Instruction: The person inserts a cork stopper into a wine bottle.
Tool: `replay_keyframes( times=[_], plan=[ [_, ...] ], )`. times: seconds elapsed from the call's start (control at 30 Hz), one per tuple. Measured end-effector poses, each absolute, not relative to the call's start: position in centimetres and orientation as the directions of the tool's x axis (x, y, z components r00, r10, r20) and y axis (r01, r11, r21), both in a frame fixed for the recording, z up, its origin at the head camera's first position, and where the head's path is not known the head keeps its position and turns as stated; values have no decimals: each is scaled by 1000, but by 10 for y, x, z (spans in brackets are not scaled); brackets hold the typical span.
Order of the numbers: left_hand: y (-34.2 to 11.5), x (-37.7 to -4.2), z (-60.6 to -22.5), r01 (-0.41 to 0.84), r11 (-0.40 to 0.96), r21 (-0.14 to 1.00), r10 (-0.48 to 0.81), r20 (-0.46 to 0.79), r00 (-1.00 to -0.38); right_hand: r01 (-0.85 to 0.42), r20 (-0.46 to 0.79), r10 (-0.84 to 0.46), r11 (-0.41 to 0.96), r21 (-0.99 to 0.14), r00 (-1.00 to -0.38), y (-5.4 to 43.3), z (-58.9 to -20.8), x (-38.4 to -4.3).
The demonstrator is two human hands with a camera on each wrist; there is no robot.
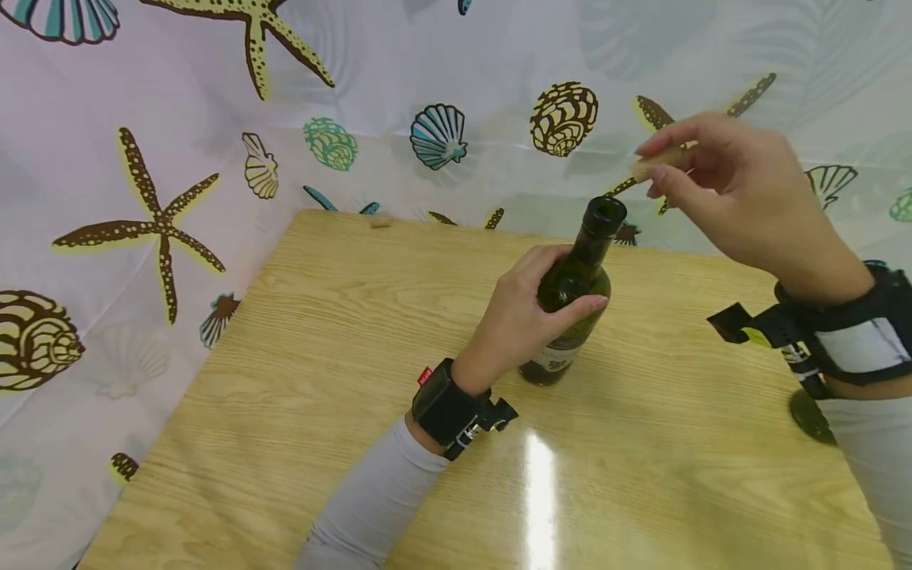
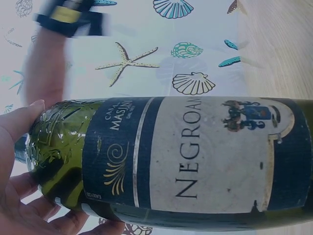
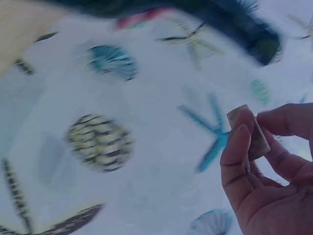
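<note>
A green glass wine bottle [image 1: 579, 273] stands on the wooden table, its mouth uncovered. My left hand [image 1: 523, 305] grips it around the shoulder, thumb in front. The bottle's white and dark label [image 2: 195, 161] fills much of the left wrist view. Above and to the right of the bottle's mouth, my right hand [image 1: 737, 186] pinches a cork [image 3: 258, 142] between thumb and fingers. The cork's lower end points down toward the mouth in the head view. In the right wrist view the bottle's neck [image 3: 244, 32] is blurred at the top.
A small cork-coloured piece [image 1: 380, 222] lies by the table's back edge. A dark round object [image 1: 812, 416] sits on the right, partly hidden by the right forearm. A curtain [image 1: 385, 71] printed with shells and starfish hangs behind and left of the table [image 1: 299, 380].
</note>
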State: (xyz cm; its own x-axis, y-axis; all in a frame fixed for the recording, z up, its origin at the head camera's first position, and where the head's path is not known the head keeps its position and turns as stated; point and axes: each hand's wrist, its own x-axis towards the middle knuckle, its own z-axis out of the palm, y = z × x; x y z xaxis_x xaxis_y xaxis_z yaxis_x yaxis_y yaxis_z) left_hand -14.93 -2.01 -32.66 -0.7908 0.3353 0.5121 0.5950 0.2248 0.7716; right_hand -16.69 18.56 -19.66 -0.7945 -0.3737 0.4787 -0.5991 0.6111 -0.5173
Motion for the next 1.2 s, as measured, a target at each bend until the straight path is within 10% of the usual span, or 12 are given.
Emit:
replay_keyframes(
  times=[0.33,0.9,1.2],
  plan=[
    [-20,-149,-326,592,235,771,344,504,-792,-807,512,-653,570,-153,-558,165,-169,-142],
    [-20,-147,-324,608,269,747,350,512,-784,-861,463,-765,509,10,-447,158,-173,-149],
    [-18,-146,-325,606,269,749,336,517,-787,-853,381,-786,523,-12,-487,155,-165,-149]
  ],
)
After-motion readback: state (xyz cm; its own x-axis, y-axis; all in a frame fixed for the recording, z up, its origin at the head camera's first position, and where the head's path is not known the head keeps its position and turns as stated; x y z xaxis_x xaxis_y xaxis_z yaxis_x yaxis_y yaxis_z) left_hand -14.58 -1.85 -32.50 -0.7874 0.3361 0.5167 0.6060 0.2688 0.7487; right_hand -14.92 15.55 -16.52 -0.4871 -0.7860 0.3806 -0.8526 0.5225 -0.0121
